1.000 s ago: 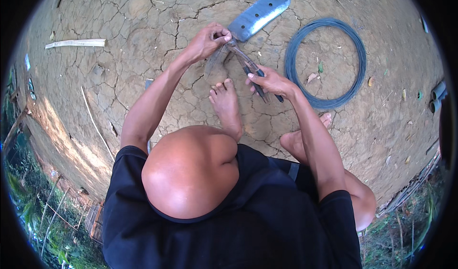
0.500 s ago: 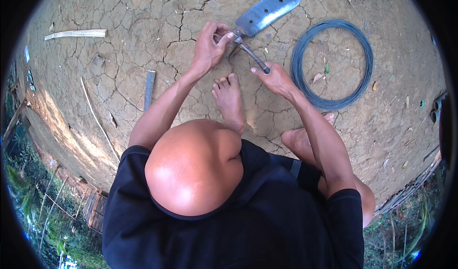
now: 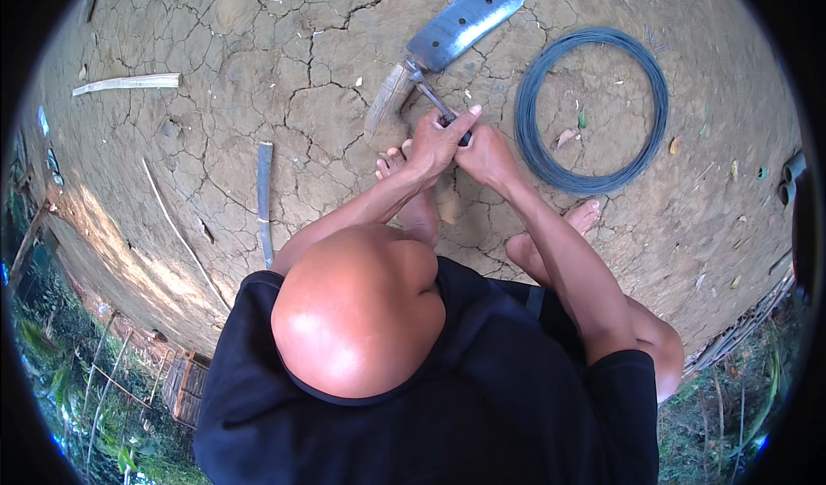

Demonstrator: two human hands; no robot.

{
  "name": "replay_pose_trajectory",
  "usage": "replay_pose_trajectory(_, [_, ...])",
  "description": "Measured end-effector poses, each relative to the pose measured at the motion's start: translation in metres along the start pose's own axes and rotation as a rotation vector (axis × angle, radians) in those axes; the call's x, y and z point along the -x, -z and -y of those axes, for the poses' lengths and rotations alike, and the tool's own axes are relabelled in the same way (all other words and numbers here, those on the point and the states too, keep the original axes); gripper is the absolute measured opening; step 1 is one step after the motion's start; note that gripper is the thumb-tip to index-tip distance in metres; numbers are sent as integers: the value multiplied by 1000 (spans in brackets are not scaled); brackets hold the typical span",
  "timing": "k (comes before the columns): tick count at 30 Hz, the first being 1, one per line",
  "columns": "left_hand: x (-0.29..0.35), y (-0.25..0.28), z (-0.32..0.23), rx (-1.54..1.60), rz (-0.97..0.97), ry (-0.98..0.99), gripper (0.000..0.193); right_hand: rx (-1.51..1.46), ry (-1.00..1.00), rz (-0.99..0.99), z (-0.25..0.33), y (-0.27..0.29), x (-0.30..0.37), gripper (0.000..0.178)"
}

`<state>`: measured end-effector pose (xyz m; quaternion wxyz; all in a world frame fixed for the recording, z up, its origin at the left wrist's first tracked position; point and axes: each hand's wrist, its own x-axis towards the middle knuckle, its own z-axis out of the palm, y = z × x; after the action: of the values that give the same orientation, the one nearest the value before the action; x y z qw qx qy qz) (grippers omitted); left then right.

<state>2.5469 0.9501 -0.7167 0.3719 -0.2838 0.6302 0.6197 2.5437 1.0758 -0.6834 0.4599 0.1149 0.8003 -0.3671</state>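
A broad cleaver (image 3: 469, 22) lies on the cracked earth ahead, its shiny blade pierced with several holes. Its curved wooden handle (image 3: 389, 99) points back toward my foot. Against the joint of blade and handle rests the head of a slim, dark metal tool (image 3: 434, 96) that looks like pincers. Both hands are closed around the near end of this tool: my left hand (image 3: 437, 147) wraps it with the thumb laid across toward the right, and my right hand (image 3: 487, 158) grips right beside it. My fingers cover the tool's near end.
A coil of dark wire (image 3: 527, 106) lies to the right of my hands. On the left are a dark flat strip (image 3: 264, 192), a pale split stick (image 3: 129, 82) and a long thin twig (image 3: 176, 218). My bare feet (image 3: 419, 214) are on the ground close below the hands.
My left hand has left the cleaver's joint and moved down and right onto the tool's near end, beside my right hand. The wooden handle now shows fully.
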Motion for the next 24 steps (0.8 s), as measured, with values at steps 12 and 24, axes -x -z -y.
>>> replay_pose_trajectory(12, [5,-17,1,77,3,18,46,-141,-30,-131,-22,-19,5,42])
replay_pose_trajectory(24, [25,65,-45,-663,-148,-680,24,-107,-121,7,-15,2,8,27])
